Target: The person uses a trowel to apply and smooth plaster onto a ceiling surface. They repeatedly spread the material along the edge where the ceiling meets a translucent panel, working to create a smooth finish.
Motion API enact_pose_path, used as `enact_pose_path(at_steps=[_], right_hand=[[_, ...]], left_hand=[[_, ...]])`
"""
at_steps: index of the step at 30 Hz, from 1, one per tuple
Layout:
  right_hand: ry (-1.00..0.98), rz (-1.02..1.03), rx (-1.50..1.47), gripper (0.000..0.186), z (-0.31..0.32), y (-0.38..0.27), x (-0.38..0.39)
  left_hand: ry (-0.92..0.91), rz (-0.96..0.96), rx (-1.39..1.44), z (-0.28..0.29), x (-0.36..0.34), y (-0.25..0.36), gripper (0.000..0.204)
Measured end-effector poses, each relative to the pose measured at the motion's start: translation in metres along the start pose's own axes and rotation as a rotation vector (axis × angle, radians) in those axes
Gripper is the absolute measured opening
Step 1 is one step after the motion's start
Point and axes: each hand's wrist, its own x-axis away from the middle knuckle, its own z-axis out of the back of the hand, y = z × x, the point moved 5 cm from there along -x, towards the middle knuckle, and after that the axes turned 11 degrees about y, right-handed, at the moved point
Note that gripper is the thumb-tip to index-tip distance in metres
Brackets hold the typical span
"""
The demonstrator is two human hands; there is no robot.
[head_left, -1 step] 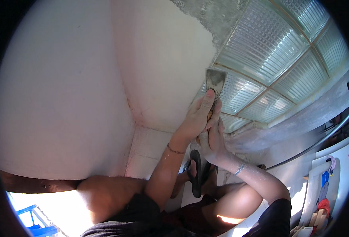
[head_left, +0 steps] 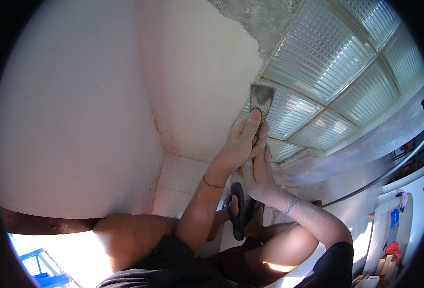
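A crouching person holds a putty knife [head_left: 263,96] upright, blade up, at the seam between a smooth white wall [head_left: 202,72] and a glass-block panel [head_left: 324,62]; whether the blade touches either cannot be told. The left hand [head_left: 243,137] is closed around the upper handle, thumb pressed at the blade's base; the right hand [head_left: 260,173] wraps the lower handle, the two overlapping and hiding most of it. Above is a ragged patch of bare grey concrete [head_left: 269,21]. A second white wall [head_left: 72,110] closes off the left side. A rounded ledge [head_left: 365,141] juts out below the glass, with a grey hose [head_left: 382,177] crossing beyond it. Beneath the hands is a black flip-flop [head_left: 238,213]. A blue plastic frame [head_left: 44,271] stands lower left; a red cloth [head_left: 393,249] lies lower right.
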Motion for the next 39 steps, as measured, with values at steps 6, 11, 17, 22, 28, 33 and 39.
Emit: enact_pose_path(at_steps=[6,11,17,22,28,33,39], right_hand=[[0.095,0.028,-0.015,0.04,0.0,-0.001,0.0],[0.027,0.023,-0.009,0.035,0.0,-0.002,-0.001],[0.073,0.045,0.0,0.032,0.004,-0.012,-0.004],[0.091,0.065,-0.053,0.03,0.002,-0.018,-0.003],[0.092,0.056,-0.006,0.03,0.007,-0.018,-0.007],[0.033,-0.011,-0.072,0.035,0.004,-0.018,-0.008],[-0.009,-0.09,-0.075,0.046,0.003,-0.017,-0.008]], left_hand=[[-0.008,-0.032,-0.069,-0.005,-0.001,0.007,0.058],[0.036,0.002,-0.075,-0.004,0.001,0.006,0.059],[0.062,-0.016,-0.141,-0.002,-0.001,0.007,0.058],[0.031,-0.002,-0.08,-0.004,0.002,0.009,0.057],[0.025,-0.052,-0.132,-0.006,-0.004,0.013,0.057],[0.027,-0.014,-0.14,-0.007,-0.003,0.014,0.057],[0.041,0.006,-0.117,-0.009,-0.002,0.019,0.057]])
